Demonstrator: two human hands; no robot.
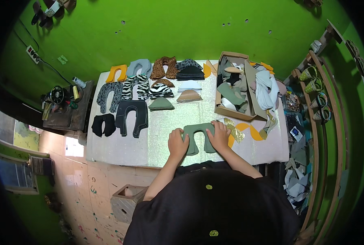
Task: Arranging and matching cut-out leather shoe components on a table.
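Observation:
A stack of green U-shaped cut pieces (199,127) lies on the table in front of me, its opening toward me. My left hand (178,142) grips its left side, and my right hand (220,136) holds the upper right side. Just beyond my right hand are a glittery gold scrap (235,131) and orange curved scraps (256,132). Ahead of my hands sits a pile of green half-round pieces (161,103). To the left rests a stack of black U-shaped pieces (132,115), with zebra-print pieces (135,86) behind it.
At the table's (157,151) right stands a cardboard box (236,113) full of scraps, with pale fabric (265,92) beside it. A sewing machine (57,94) is at the left. Shelves with shoes (312,79) line the right wall. A wooden stool (126,202) stands below the table edge.

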